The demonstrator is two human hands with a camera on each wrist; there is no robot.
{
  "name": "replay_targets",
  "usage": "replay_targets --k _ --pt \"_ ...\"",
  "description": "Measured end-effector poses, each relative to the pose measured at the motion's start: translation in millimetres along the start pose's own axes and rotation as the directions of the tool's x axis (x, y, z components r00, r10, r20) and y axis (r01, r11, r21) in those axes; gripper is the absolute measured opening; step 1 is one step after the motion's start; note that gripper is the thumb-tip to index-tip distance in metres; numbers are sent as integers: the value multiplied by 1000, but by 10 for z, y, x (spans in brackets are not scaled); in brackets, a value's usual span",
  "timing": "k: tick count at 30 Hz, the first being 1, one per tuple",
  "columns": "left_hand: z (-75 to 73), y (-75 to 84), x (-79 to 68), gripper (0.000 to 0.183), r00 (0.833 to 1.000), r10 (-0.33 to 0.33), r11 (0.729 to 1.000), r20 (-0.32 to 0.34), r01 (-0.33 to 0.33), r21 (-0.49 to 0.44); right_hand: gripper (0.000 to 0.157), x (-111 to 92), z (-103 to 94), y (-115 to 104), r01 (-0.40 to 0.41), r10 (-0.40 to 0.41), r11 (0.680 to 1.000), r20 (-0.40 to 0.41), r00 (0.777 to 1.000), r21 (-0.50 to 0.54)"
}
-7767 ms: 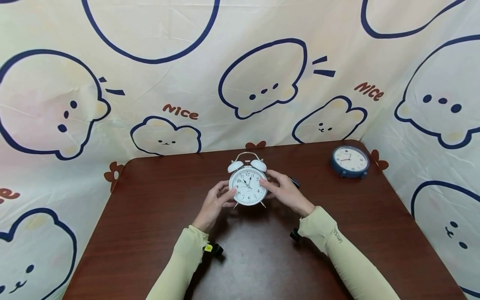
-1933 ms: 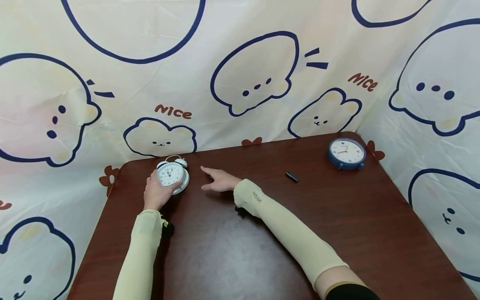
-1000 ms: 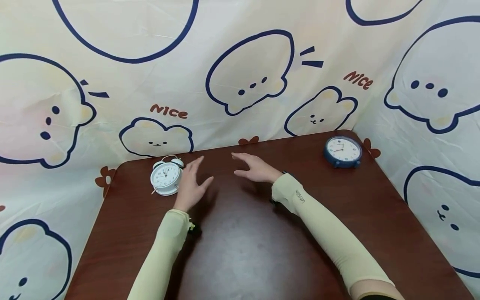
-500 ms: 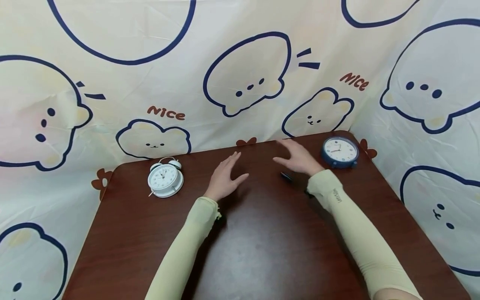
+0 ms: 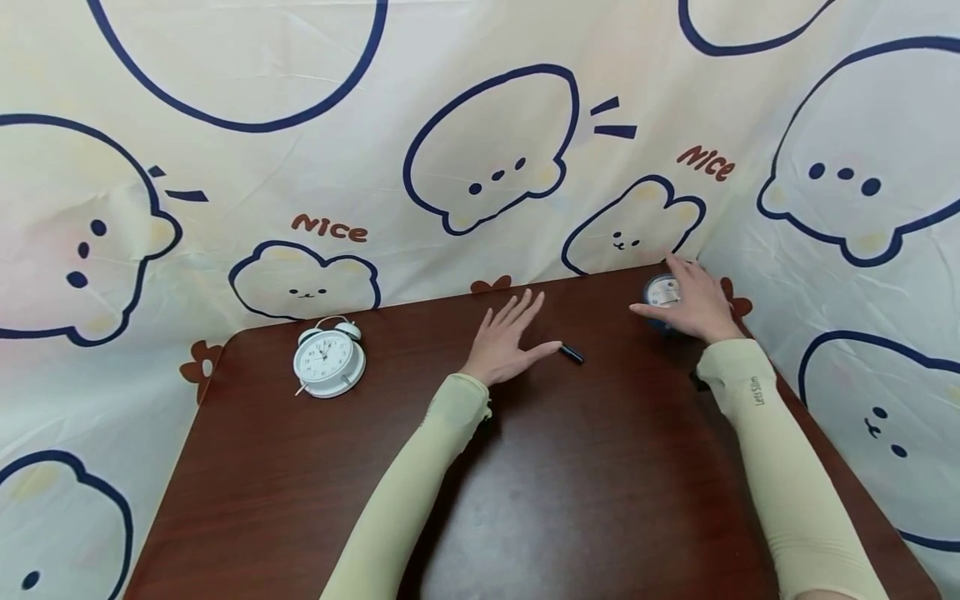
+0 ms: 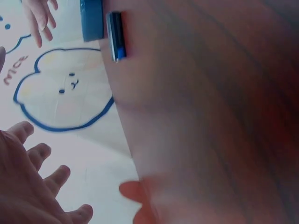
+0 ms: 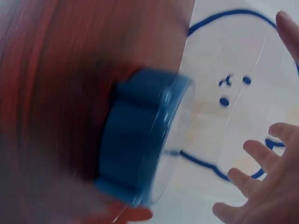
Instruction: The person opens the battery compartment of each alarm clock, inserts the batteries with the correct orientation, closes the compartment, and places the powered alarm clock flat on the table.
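Beneath the right hand [image 5: 695, 304], its fingers spread apart, the blue clock [image 7: 131, 144] lies on its back, dial up, feet on the near side; blur makes contact hard to judge. Left of that clock, the left hand [image 5: 504, 346] hovers, fingers splayed, near a black stick [image 5: 572, 354] slanting far left to near right; farther left lies a white alarm clock [image 5: 326, 358], dial up.

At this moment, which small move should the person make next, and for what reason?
Probably lower the right grip to the blue clock and close it round the case. In the head view it partly covers that clock, while the right wrist view shows its fingers spread and apart from it.
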State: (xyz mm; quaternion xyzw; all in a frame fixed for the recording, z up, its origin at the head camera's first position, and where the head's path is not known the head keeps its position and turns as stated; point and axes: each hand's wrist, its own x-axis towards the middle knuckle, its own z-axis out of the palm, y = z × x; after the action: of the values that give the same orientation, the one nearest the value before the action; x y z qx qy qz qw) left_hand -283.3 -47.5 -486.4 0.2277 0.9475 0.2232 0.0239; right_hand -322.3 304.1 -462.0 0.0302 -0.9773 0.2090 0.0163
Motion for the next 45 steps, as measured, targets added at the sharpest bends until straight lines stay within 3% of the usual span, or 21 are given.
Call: replay_targets --k 5,10,18,24,31,37,45 --pt "180 152 94 82 999 25 1000 40 -25 -2 129 -62 -13 220 -91 92 996 -6 996 15" --pt "379 335 154 78 995 55 998 88 -55 -3 137 -55 121 373 -150 150 988 3 989 42" --pt "554 558 204 76 988 67 997 140 -71 25 142 -47 230 454 -269 264 960 68 962 73" --pt "538 604 213 75 988 84 996 128 -87 25 132 2 276 461 -295 289 950 67 955 103" --pt "513 594 198 72 991 88 995 98 -92 35 134 44 331 468 -306 304 948 37 952 84" --pt "449 544 156 71 994 82 997 76 -80 -21 136 6 294 398 -306 307 945 13 952 112" --pt "240 350 85 70 999 42 977 4 -40 -211 130 -125 136 -96 -138 152 976 -74 986 169"
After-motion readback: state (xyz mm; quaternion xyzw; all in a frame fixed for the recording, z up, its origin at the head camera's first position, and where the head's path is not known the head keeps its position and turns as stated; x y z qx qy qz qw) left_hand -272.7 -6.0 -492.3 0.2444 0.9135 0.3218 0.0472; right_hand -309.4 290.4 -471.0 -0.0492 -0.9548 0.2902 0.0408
